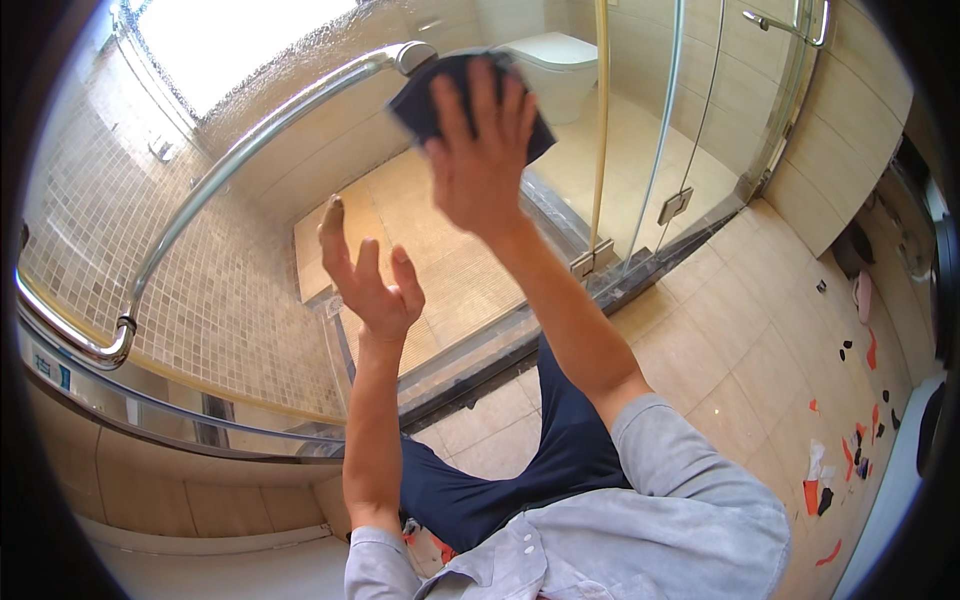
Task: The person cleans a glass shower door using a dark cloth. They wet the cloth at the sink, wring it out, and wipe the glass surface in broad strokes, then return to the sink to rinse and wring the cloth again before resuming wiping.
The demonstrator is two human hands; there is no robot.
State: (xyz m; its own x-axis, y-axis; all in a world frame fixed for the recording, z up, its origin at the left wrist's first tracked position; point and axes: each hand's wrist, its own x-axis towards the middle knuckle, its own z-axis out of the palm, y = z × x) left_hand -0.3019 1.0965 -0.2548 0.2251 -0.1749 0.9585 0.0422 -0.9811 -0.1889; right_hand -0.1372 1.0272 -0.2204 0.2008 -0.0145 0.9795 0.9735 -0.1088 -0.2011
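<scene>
My right hand [482,150] is raised at upper middle, its fingers laid over a dark folded cloth [415,105], which appears pressed to the glass of a shower door. The cloth's edges stick out on both sides of the hand, slightly smeared by motion. Just left of it is the end of a curved chrome bar [255,130]. Lower and to the left, my left hand [375,285] is raised with its fingers apart and nothing in it. Whether its fingertips touch the glass I cannot tell.
Beyond the glass lie a ribbed shower floor [450,280] and a white toilet [560,75]. A dark stone threshold [470,380] runs in front of me. Orange, black and white scraps [825,480] litter the tiled floor on the right. A metal hinge [675,206] joins glass panels.
</scene>
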